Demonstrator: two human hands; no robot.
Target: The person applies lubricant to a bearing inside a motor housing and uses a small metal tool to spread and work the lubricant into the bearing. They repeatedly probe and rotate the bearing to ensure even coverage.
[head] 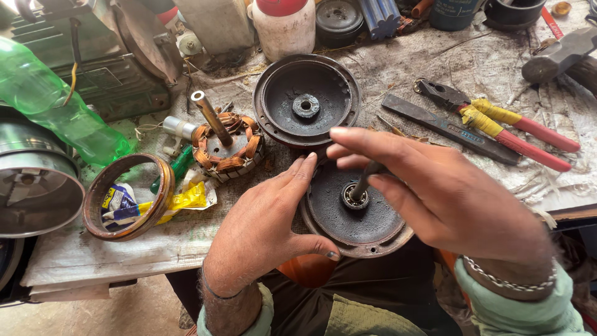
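- Head view, containers: a white jug (285, 28) with a red cap stands at the back of the bench, its top cut off by the frame; what is in it cannot be told. A green plastic bottle (53, 106) lies tilted at the left, looking see-through and empty.
- A rusty metal ring (129, 196) lies flat at the left, with crumpled yellow and blue wrappers (155, 202) inside and under it.
- A round dark cover (306, 99) sits open side up behind the hands, a small bearing at its middle. Just left of it stands a copper-wound core (227, 149) with a shaft sticking up.
- Hidden or unclear: the hammer (563, 56) at the right edge is cut off, and the grey drum (34, 183) at the left is only partly in view. Red-handled pliers (497, 121) lie beside a flat file (451, 129).
- Hands: the left hand (264, 227) lies with fingers loosely together, resting against the left rim of the near round plate (357, 218), which sits at the bench edge in front of the person.
- The right hand (441, 190) pinches a thin rod (364, 183) whose tip sits in the plate's centre bearing.
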